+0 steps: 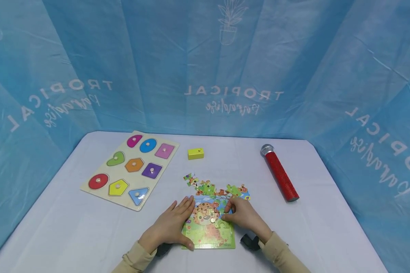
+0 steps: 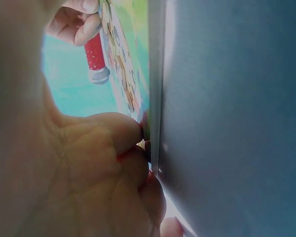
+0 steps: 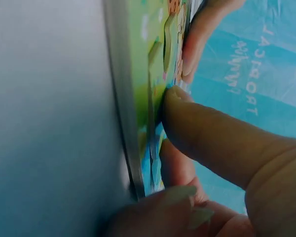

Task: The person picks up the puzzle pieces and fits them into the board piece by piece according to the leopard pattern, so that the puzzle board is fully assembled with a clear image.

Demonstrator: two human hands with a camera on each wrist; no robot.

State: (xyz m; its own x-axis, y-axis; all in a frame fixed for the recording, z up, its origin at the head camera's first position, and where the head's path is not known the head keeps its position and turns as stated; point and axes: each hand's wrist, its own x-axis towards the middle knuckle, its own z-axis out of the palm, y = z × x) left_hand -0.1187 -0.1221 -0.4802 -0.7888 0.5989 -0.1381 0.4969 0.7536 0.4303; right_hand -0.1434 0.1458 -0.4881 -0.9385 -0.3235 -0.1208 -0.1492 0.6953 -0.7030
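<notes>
A jigsaw puzzle (image 1: 210,233) with a spotted cartoon animal lies in its green-edged board near the front of the table. My left hand (image 1: 174,222) rests along the board's left side, fingers stretched toward its top corner and thumb at the lower left corner. Over the right side, my right hand (image 1: 242,214) has its thumb and bent index finger at a puzzle piece (image 3: 158,98), which sits slightly raised from the board in the right wrist view. Part of that piece is hidden by the fingers. Several loose puzzle pieces (image 1: 206,187) lie just beyond the board's top edge.
A shape board (image 1: 125,176) with knobbed coloured shapes lies at the left. Farther back is a small yellow block (image 1: 196,153). To the right lies a red microphone (image 1: 281,176) with a silver head. Blue printed curtains (image 1: 205,68) hang around the white table (image 1: 328,227).
</notes>
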